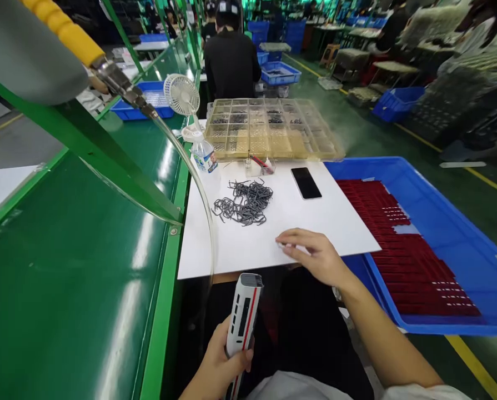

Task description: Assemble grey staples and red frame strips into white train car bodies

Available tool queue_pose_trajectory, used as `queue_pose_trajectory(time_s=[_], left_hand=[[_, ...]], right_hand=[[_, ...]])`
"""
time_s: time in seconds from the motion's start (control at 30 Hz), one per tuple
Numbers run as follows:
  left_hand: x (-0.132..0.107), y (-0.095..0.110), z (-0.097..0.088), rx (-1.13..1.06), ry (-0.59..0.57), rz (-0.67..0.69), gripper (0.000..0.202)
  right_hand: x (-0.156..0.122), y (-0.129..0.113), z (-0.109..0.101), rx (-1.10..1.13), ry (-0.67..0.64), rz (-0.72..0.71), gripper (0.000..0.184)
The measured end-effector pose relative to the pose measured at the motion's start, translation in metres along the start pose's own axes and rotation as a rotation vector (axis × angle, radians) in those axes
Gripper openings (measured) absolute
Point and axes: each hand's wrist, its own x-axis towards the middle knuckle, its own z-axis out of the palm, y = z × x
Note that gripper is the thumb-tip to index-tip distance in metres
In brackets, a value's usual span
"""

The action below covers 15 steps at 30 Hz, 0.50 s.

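Jutting from the curled left hand [222,358] above the lap [315,328], a white, red-striped unit [245,312] is best kept steady. A small white piece [281,245], apparently pinched in the right hand [315,253], should be held lightly.

A white, round-caged plastic fan [181,93] is standing behind a clear plastic bottle with a blue-and-white label [204,153], near the left edge of a white flat tabletop [235,253]. A black-screened, pale-edged phone [306,183] is lying farther right. Along the far end, a yellowish translucent compartment tray [231,155] is holding small dark parts (its nearer compartments are hard to make out). A glossy green conveyor belt [65,266] is stretching along the left, carrying a blue plastic crate [125,113]. Beyond the tray, a person in a black top [231,64] is facing away.
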Motion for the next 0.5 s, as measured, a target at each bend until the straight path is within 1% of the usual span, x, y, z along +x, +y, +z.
queue_pose_trajectory(time_s=[0.07, 0.1, 0.17, 0.23, 0.3, 0.4, 0.5], left_hand=[[-0.001, -0.001, -0.001, 0.056, -0.032, 0.002, 0.060], [-0.001, 0.000, -0.001, 0.084, -0.046, -0.008, 0.059], [-0.003, 0.003, -0.001, 0.136, -0.059, -0.026, 0.055], [-0.005, 0.005, -0.003, 0.181, -0.046, -0.027, 0.053], [-0.007, 0.005, -0.004, 0.220, -0.033, -0.023, 0.054], [-0.009, 0.004, -0.007, 0.247, -0.032, -0.031, 0.051], [-0.008, 0.007, -0.005, 0.245, -0.043, -0.043, 0.044]], right_hand=[[-0.006, -0.037, 0.010, 0.116, -0.119, -0.029, 0.020], [-0.009, -0.052, 0.015, 0.137, -0.162, -0.041, 0.020], [-0.012, -0.071, 0.021, 0.135, -0.219, -0.059, 0.022], [-0.015, -0.078, 0.026, 0.119, -0.241, -0.078, 0.023], [-0.019, -0.079, 0.028, 0.113, -0.240, -0.107, 0.024], [-0.026, -0.080, 0.029, 0.077, -0.184, -0.146, 0.027], [-0.029, -0.082, 0.028, 0.028, -0.138, -0.146, 0.028]])
